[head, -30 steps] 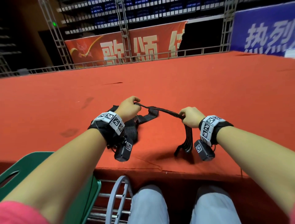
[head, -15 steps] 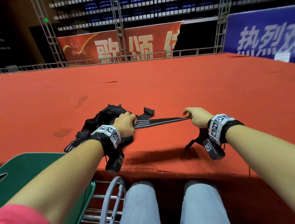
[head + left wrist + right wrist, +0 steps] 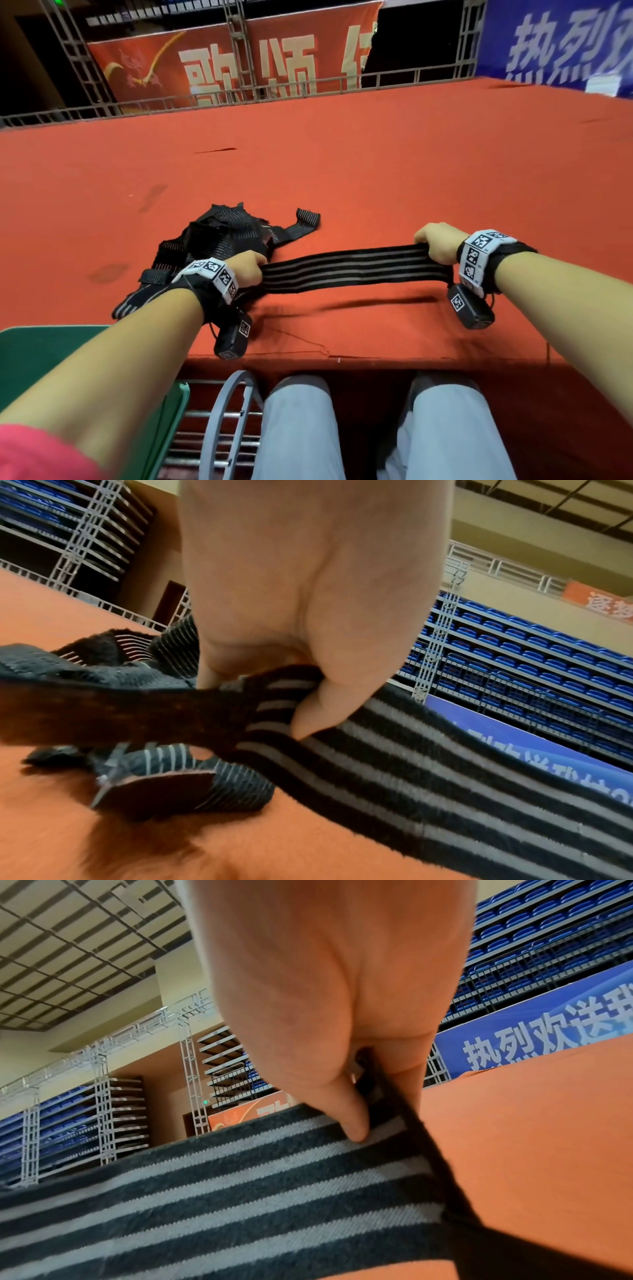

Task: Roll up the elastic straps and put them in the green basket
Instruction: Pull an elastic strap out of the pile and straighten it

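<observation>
Between your two hands, just above the red carpeted platform (image 3: 342, 164), one elastic strap (image 3: 356, 270) is stretched out flat and taut. Your left hand (image 3: 245, 270) has its fingers curled over one end, thumb pressed against the striped face, and your right hand (image 3: 436, 243) pinches the other end, with a short tail of strap hanging below it. By my reading you are at the straightening stage: the strap is laid out full width and no turn of the roll has been started. The next move calls for one end to be folded onto itself and wound tightly toward the other hand, keeping the edges lined up so the roll does not cone out or spring loose, since the weave looks stretchy. Its surface is a fuzzy knit band, black with pale grey lengthwise stripes, and one darker, plain section shows near your left thumb (image 3: 318, 718). Behind your left hand lies the heap of remaining straps (image 3: 219, 236), tangled and crumpled on the platform, one loose end curling off to the far side. Below the platform's near edge, under your left forearm, sits the green basket (image 3: 37, 353); whether anything lies in it I cannot tell.
</observation>
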A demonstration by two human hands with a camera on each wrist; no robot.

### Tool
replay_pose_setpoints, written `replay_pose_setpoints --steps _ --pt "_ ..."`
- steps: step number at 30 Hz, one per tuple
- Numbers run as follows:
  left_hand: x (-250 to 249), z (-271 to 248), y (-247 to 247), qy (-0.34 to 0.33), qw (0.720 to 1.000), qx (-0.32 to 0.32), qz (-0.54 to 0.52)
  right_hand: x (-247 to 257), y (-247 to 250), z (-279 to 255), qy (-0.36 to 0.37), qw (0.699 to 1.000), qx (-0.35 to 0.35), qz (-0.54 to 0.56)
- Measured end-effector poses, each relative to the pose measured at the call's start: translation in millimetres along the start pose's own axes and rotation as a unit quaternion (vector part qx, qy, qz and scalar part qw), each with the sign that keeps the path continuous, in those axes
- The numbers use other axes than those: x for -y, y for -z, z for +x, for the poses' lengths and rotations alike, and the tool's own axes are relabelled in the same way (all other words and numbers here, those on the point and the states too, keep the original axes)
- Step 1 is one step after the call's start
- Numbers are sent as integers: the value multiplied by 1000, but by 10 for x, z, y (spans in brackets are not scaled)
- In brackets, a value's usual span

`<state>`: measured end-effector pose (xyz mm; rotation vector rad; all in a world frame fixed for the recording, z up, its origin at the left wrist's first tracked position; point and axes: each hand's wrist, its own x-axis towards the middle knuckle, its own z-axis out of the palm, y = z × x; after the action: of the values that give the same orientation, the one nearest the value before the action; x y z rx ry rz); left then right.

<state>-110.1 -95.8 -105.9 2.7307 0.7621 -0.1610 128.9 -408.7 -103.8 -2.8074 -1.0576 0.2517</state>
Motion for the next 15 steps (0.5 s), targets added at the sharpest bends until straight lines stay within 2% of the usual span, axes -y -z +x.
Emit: replay_pose_setpoints --steps 5,15 --pt "173 6 -94 24 999 0 38 -119 -109 -2 -19 1000 16 -6" --pt "314 -48 -298 39 998 12 42 -243 -307 -37 -39 998 40 -6"
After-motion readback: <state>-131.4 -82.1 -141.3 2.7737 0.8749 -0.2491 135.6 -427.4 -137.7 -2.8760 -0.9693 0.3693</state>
